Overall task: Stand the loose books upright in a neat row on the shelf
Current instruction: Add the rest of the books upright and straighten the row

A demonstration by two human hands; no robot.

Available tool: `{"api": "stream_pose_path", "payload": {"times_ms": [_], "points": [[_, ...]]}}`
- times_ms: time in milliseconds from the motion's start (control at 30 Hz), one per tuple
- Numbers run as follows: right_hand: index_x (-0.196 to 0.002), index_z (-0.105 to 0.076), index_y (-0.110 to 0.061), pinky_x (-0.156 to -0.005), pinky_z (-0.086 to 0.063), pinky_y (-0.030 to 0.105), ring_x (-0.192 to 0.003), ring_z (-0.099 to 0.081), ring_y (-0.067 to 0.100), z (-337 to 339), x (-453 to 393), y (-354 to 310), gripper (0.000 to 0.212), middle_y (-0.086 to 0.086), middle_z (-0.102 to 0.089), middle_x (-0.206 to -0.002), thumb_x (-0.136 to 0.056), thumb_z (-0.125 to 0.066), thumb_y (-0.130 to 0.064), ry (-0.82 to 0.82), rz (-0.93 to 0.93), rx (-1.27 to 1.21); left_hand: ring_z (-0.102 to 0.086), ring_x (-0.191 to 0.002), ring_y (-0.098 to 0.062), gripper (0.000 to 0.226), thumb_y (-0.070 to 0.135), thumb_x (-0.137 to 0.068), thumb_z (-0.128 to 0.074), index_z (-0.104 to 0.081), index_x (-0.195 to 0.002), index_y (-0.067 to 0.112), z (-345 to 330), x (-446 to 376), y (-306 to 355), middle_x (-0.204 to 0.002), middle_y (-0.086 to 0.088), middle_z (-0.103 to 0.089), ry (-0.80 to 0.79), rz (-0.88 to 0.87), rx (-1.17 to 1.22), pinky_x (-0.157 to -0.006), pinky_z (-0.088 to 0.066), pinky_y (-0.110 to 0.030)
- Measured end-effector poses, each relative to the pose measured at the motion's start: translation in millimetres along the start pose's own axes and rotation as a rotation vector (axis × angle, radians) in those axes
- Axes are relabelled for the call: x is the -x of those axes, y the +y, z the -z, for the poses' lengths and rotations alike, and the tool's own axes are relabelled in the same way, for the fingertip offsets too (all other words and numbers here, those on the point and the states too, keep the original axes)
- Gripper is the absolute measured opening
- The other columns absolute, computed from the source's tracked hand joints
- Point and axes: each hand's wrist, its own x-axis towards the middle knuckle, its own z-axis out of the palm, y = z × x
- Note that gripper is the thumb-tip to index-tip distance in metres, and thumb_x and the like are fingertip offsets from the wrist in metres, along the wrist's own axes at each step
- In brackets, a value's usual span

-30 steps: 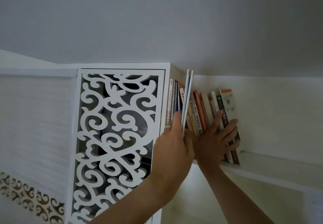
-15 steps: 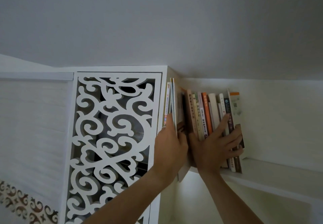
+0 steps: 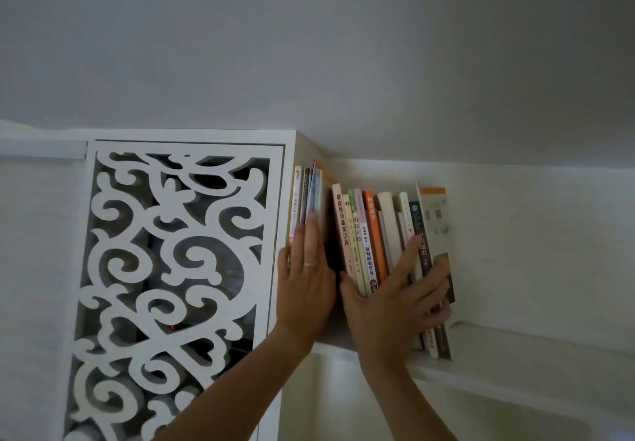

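Observation:
Several thin books (image 3: 308, 193) stand at the shelf's left end, against the cabinet side. My left hand (image 3: 305, 289) lies flat on their spines with the fingers straight and together, pressing on them. A dark gap separates them from a row of upright books (image 3: 371, 231) with cream, green, orange and white spines. My right hand (image 3: 395, 303) spans that row, with the thumb at its left end and the fingers curled round the rightmost book (image 3: 435, 220). The white shelf (image 3: 515, 358) carries them all.
A white cabinet door with a cut-out scroll pattern (image 3: 171, 268) stands directly left of the books. The ceiling (image 3: 343, 45) is close above the book tops. The shelf board runs on to the right of the row, against a white wall (image 3: 532, 234).
My left hand has pushed the thin books in against the left side and now rests flat on them. The right-hand row has gone from leaning to nearly upright.

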Motion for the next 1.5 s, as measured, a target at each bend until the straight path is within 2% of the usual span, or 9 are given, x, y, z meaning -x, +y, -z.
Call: {"api": "stream_pose_path", "payload": {"times_ms": [100, 167, 467, 633, 867, 1067, 1267, 1367, 1500], "points": [[-0.164, -0.016, -0.017, -0.111, -0.025, 0.067, -0.143, -0.028, 0.049, -1, 0, 0, 0.128, 0.030, -0.022, -0.158, -0.066, -0.066, -0.082, 0.011, 0.011, 0.013, -0.011, -0.158, -0.036, 0.079, 0.048, -0.101, -0.058, -0.029, -0.159, 0.004, 2, -7, -2, -0.168, -0.023, -0.016, -0.036, -0.030, -0.022, -0.128, -0.016, -0.054], [-0.164, -0.017, -0.017, -0.111, -0.025, 0.067, -0.142, -0.028, 0.048, -1, 1, 0, 0.128, 0.030, -0.022, -0.157, -0.065, -0.066, -0.082, 0.009, 0.016, 0.022, -0.006, -0.159, -0.036, 0.081, 0.046, -0.101, -0.056, -0.023, -0.160, 0.002, 4, -9, -2, -0.170, -0.022, -0.010, -0.076, -0.033, 0.015, -0.128, -0.014, -0.055], [-0.163, -0.020, -0.018, -0.112, -0.023, 0.067, -0.145, -0.027, 0.047, 0, 2, -3, 0.126, 0.027, -0.022, -0.159, -0.066, -0.058, -0.090, 0.017, 0.004, -0.019, -0.022, -0.156, -0.034, 0.076, 0.038, -0.104, -0.056, -0.021, -0.161, 0.002, 19, 13, 19, -0.167, -0.023, -0.021, -0.106, 0.030, 0.049, -0.123, -0.033, -0.050], [-0.163, -0.020, -0.018, -0.113, -0.023, 0.067, -0.145, -0.025, 0.047, 0, 2, 0, 0.128, 0.027, -0.021, -0.159, -0.064, -0.066, -0.085, 0.009, 0.012, -0.034, -0.040, -0.147, -0.037, 0.089, 0.033, -0.088, -0.079, -0.033, -0.156, -0.002, 18, 33, 15, -0.161, -0.027, -0.031, -0.120, 0.060, 0.059, -0.113, -0.043, -0.048], [-0.163, -0.019, -0.017, -0.113, -0.023, 0.067, -0.146, -0.024, 0.047, 1, 3, -1, 0.130, 0.027, -0.019, -0.160, -0.063, -0.068, -0.084, -0.001, 0.019, -0.033, -0.010, -0.158, -0.037, 0.067, 0.034, -0.104, -0.058, -0.033, -0.157, 0.001, 5, 36, 14, -0.165, -0.029, -0.019, -0.148, 0.111, 0.076, -0.121, -0.037, -0.050], [-0.163, -0.020, -0.018, -0.112, -0.024, 0.068, -0.146, -0.025, 0.047, 0, 3, -1, 0.130, 0.027, -0.020, -0.160, -0.062, -0.071, -0.082, 0.012, 0.020, -0.037, -0.028, -0.150, -0.047, 0.066, 0.049, -0.102, -0.052, -0.045, -0.153, 0.008, 9, 28, 12, -0.160, -0.022, -0.037, -0.210, -0.012, 0.029, -0.103, -0.053, -0.056], [-0.163, -0.019, -0.018, -0.113, -0.024, 0.068, -0.146, -0.025, 0.047, 0, 4, 0, 0.129, 0.027, -0.020, -0.159, -0.063, -0.068, -0.082, -0.001, 0.023, -0.033, -0.035, -0.150, -0.040, 0.067, 0.049, -0.105, -0.049, -0.045, -0.151, 0.000, 7, 31, 7, -0.159, -0.026, -0.038, -0.134, -0.017, 0.069, -0.119, -0.038, -0.053], [-0.163, -0.019, -0.018, -0.113, -0.024, 0.068, -0.145, -0.025, 0.047, 0, 3, 0, 0.129, 0.027, -0.021, -0.159, -0.063, -0.069, -0.082, -0.003, 0.027, -0.031, -0.027, -0.154, -0.038, 0.068, 0.048, -0.106, -0.047, -0.040, -0.153, -0.001, 8, 27, 6, -0.163, -0.024, -0.031, -0.069, -0.082, 0.016, -0.125, -0.028, -0.054], [-0.163, -0.021, -0.017, -0.113, -0.023, 0.067, -0.145, -0.025, 0.047, -1, 3, 0, 0.130, 0.027, -0.021, -0.159, -0.062, -0.071, -0.081, 0.000, 0.030, -0.038, -0.009, -0.159, -0.034, 0.076, 0.044, -0.105, -0.045, -0.021, -0.160, -0.001, 7, 23, 7, -0.170, -0.022, -0.010, -0.134, 0.020, 0.076, -0.128, -0.018, -0.054]]}}
